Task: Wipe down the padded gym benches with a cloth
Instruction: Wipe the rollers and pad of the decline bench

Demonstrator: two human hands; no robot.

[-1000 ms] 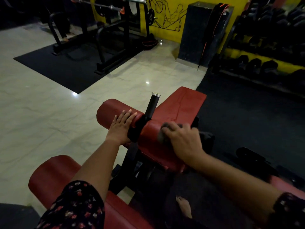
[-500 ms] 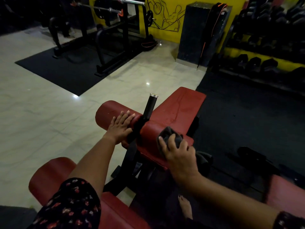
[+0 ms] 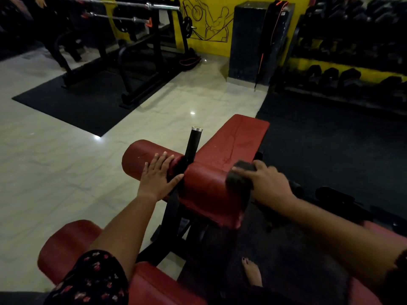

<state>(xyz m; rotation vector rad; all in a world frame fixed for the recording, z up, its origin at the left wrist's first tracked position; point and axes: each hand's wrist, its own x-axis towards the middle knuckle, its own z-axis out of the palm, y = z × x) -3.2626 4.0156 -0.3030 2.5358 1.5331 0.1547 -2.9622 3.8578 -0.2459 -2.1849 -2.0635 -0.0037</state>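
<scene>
Cloth [image 3: 239, 172] gripped in right hand [image 3: 267, 186] at roller pad [image 3: 207, 190] end, right of post [image 3: 193, 142]; left hand [image 3: 157, 175] flat, spread, left of post. Risks sliding off end if overpushed.

Dark bunched cloth [image 3: 239, 176] on the right end of a red padded bench roller [image 3: 204, 190]

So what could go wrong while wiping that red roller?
1. The cloth sits at the very end of the right roller, so the right hand might slip off the edge.
2. The left hand lies flat beside the gap by the black post; if a roller turns, fingers could get pinched.
3. A bare foot is on the floor close to the metal frame, so it could get bumped.
</scene>
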